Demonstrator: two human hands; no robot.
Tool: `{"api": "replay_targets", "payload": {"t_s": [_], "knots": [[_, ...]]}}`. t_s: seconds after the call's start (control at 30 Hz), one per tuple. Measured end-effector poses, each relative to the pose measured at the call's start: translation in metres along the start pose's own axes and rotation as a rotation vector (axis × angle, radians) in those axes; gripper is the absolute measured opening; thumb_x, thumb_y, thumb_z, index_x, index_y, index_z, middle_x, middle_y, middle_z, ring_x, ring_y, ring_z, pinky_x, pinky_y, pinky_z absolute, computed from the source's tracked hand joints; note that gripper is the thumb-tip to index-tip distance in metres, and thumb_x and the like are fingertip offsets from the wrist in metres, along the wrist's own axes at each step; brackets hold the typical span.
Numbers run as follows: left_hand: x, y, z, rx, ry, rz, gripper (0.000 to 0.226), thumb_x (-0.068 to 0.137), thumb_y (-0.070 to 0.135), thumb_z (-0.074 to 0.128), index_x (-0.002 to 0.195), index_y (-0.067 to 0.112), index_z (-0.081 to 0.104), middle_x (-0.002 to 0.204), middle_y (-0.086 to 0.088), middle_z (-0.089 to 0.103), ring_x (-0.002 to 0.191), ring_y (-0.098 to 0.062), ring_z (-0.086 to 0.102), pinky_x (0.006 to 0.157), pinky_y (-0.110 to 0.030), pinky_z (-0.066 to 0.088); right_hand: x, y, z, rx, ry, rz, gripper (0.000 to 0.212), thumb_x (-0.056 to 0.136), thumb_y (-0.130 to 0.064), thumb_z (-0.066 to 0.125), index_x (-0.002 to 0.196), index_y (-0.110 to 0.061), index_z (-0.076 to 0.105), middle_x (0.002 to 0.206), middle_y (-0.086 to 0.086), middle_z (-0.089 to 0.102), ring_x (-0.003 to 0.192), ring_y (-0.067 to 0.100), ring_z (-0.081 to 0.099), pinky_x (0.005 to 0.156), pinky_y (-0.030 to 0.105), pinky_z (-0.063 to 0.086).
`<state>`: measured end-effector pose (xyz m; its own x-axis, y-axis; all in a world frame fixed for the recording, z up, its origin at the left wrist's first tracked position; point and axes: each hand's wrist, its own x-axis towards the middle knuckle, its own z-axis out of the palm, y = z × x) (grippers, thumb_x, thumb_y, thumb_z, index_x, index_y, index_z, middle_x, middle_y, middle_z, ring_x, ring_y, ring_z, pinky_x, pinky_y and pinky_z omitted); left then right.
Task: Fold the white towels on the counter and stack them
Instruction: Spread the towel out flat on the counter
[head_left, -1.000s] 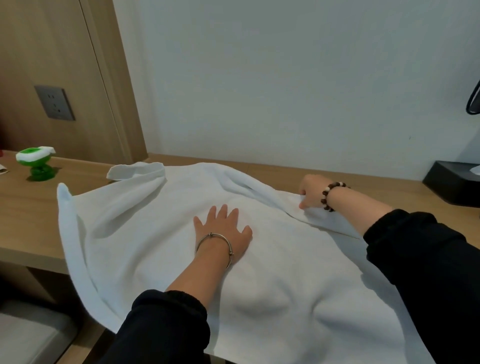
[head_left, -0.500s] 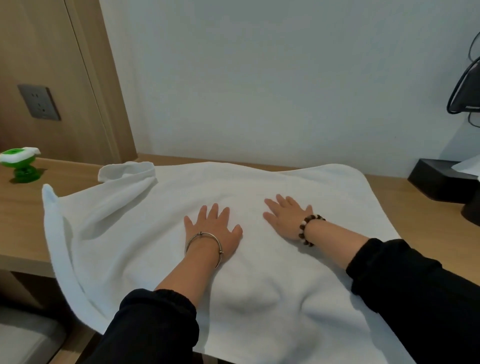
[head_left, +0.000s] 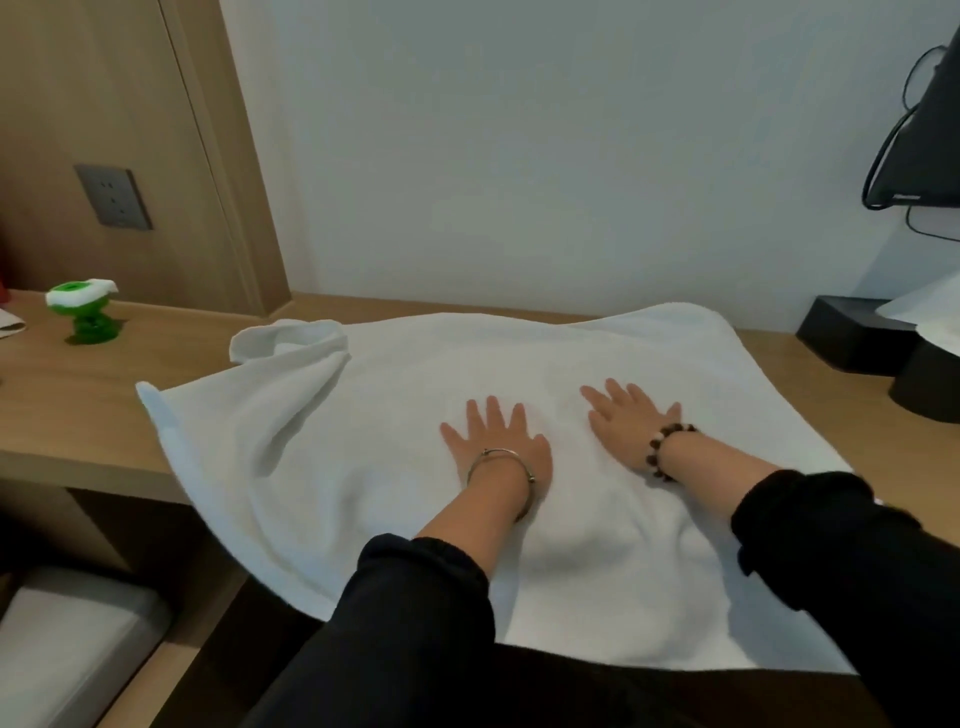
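1. A white towel (head_left: 363, 467) lies spread over the wooden counter (head_left: 67, 410) and fills the middle of the view. Its near edge hangs past the counter's front at six o'clock.
2. The towel's corner at ten o'clock is curled back on itself, and a loose fold runs from there toward eight o'clock.
3. The left hand (head_left: 496, 441) lies flat on the middle of the towel, fingers straight and spread, pointing to twelve o'clock. A thin metal bangle (head_left: 501, 451) circles its wrist.
4. The right hand (head_left: 628, 423) lies flat at three o'clock of the left, near it but not touching, with its fingers aimed at eleven o'clock. A bead bracelet (head_left: 653, 448) sits on that wrist. Neither hand grips the cloth.
5. A small green-and-white object (head_left: 85, 312) stands on the counter at ten o'clock of the towel, well apart from it, with a wall socket (head_left: 114, 196) above it.
6. A black box (head_left: 841, 332) sits at two o'clock of the towel.
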<state>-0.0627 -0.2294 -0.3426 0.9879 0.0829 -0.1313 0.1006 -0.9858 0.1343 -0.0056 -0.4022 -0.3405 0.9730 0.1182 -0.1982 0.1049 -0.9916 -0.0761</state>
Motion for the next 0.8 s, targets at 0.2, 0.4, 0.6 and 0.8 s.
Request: {"api": "replay_targets", "payload": {"t_s": [0.2,0.4,0.6,0.8], "knots": [[-0.011,-0.052,-0.01,0.023,0.049,0.073,0.056,0.096,0.044,0.025,0.148,0.027,0.015,0.159,0.003,0.001,0.145,-0.027,-0.009,0.112,-0.056,0.002,0.003,-0.027,-0.018,-0.2,0.03,0.089,0.069,0.093,-0.023,0.035,0.151,-0.026,0.0,0.159,0.002,-0.01,0.145,0.028,-0.01,0.11,0.063,-0.005],[-0.009,-0.151,-0.032,0.171,0.142,-0.113,0.048,0.097,0.044,0.018,0.142,0.031,0.029,0.156,0.003,0.016,0.144,-0.027,-0.001,0.11,-0.057,0.005,-0.006,-0.163,0.009,0.013,0.051,-0.258,0.054,0.099,-0.038,0.014,0.151,-0.027,0.006,0.16,0.0,-0.004,0.146,0.024,-0.003,0.113,0.056,-0.001],[-0.032,-0.219,-0.029,0.14,0.134,-0.269,0.055,0.094,0.054,0.013,0.145,0.035,0.017,0.156,0.011,0.01,0.14,-0.025,0.009,0.101,-0.053,0.028,-0.008,-0.163,0.015,0.039,0.079,-0.26,0.054,0.099,-0.04,0.012,0.151,-0.03,0.006,0.16,-0.002,-0.005,0.146,0.02,-0.005,0.115,0.053,-0.003],[-0.052,-0.244,-0.05,0.225,0.211,-0.551,0.048,0.097,0.048,0.025,0.128,0.02,0.049,0.112,-0.005,0.059,0.113,-0.026,0.046,0.071,-0.033,0.038,-0.01,-0.164,0.013,0.017,0.108,-0.249,0.055,0.099,-0.043,0.013,0.152,-0.027,0.008,0.16,-0.003,-0.004,0.146,0.019,-0.003,0.115,0.054,0.0]]}}
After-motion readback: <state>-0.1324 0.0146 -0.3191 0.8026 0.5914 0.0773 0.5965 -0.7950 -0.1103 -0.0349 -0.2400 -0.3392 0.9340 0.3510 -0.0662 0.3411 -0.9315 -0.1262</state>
